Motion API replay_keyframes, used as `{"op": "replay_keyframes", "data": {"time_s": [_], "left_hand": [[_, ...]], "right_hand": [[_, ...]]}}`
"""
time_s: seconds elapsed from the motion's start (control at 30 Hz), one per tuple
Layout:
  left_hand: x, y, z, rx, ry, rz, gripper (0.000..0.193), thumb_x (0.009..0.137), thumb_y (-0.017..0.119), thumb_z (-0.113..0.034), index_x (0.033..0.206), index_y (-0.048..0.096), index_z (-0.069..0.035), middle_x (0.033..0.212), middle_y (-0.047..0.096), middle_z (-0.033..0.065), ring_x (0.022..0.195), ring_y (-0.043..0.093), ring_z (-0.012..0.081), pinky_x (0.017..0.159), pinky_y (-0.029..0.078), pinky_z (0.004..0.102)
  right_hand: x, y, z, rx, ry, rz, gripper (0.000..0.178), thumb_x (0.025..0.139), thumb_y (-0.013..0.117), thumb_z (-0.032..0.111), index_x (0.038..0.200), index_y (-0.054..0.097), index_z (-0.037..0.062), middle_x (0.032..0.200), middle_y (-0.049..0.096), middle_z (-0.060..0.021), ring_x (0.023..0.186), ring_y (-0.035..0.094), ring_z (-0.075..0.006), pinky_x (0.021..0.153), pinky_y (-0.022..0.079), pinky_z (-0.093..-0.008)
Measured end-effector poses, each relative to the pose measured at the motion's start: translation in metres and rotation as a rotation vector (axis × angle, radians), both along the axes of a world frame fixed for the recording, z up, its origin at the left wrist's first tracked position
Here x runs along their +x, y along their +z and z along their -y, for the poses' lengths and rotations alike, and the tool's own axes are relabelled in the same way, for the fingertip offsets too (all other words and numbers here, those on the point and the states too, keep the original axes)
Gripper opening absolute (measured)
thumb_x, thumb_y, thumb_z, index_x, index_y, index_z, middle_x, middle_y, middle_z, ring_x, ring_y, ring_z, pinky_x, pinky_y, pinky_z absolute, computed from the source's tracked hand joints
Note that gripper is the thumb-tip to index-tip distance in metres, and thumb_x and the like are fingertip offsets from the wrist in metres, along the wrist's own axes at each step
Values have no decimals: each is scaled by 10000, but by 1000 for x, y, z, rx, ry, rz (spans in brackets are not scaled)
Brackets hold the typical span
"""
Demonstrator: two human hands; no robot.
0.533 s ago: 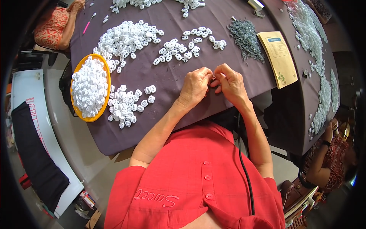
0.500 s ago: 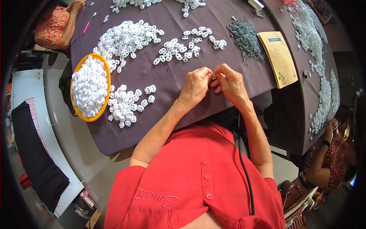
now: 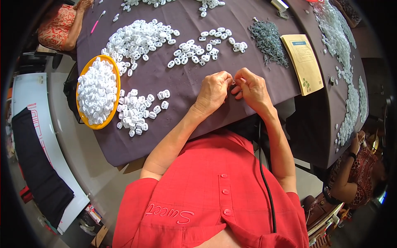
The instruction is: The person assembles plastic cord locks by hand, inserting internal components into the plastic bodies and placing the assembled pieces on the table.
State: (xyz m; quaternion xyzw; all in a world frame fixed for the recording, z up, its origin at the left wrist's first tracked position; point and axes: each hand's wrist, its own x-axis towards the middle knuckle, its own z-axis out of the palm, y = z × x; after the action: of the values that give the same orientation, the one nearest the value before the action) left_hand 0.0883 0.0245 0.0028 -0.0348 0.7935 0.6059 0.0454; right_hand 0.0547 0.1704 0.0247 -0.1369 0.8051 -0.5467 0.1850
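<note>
Both hands meet over the near part of the dark tablecloth, fingertips close together. My left hand (image 3: 213, 90) is closed in a pinch, and its fingers hide what they hold. My right hand (image 3: 253, 89) pinches with thumb and forefinger, its other fingers curled. A small white plastic piece (image 3: 233, 82) shows in the gap at the right fingertips, mostly covered. Beyond my hands lie loose white two-holed plastic pieces (image 3: 188, 53), shaped like cord locks. Left of my forearm is another heap of these cord-lock pieces (image 3: 134, 111).
An orange-rimmed basket (image 3: 118, 89) heaped with white pieces stands at the left edge. Further back are a large white heap (image 3: 138, 39) and a pile of thin grey bits (image 3: 269, 41). A tan paper packet (image 3: 304, 66) lies right. Other people sit at both sides.
My right hand's fingertips have drawn slightly apart from the left's. The left hand stays almost in place. The view has shifted a little.
</note>
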Motion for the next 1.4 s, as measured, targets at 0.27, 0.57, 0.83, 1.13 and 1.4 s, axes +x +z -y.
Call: {"op": "replay_keyframes", "data": {"time_s": [0.27, 0.57, 0.83, 1.13, 1.4], "left_hand": [[-1, -5, 1, -54, -6, -84, 143, 894, 494, -94, 861, 598, -1, 630, 538, 13, 475, 511, 59, 394, 445, 216], [-2, -5, 1, -83, -23, -80, 141, 890, 491, -88, 844, 594, -4, 613, 534, 15, 464, 517, 64, 390, 452, 222], [-4, -5, 1, -93, -28, -93, 146, 890, 486, -89, 829, 588, -4, 628, 553, 26, 460, 518, 66, 383, 451, 219], [-4, -8, 3, -71, -35, -76, 152, 888, 488, -94, 857, 603, 2, 655, 583, 28, 462, 514, 60, 380, 441, 214], [-5, -4, 2, -20, 6, -23, 147, 881, 511, -92, 857, 614, 11, 657, 590, 28, 456, 517, 58, 377, 435, 212]], "right_hand": [[-2, 4, 0, 34, 86, -137, 69, 823, 468, -73, 861, 486, -18, 784, 565, -118, 607, 628, -160, 464, 495, -261], [-1, 4, -1, 71, 67, -176, 92, 774, 498, -64, 849, 488, -10, 775, 552, -131, 568, 606, -173, 472, 482, -281], [-5, -4, -4, 142, 137, -366, 63, 853, 452, -57, 841, 500, -19, 746, 554, -77, 567, 576, -106, 488, 476, -230], [-1, 3, -1, 26, 16, -122, 23, 833, 489, -22, 817, 504, -15, 737, 554, -111, 560, 582, -167, 486, 465, -281], [-4, -10, 1, 66, 41, -282, 44, 840, 499, -12, 824, 540, -14, 711, 571, -76, 549, 561, -119, 501, 463, -255]]}}
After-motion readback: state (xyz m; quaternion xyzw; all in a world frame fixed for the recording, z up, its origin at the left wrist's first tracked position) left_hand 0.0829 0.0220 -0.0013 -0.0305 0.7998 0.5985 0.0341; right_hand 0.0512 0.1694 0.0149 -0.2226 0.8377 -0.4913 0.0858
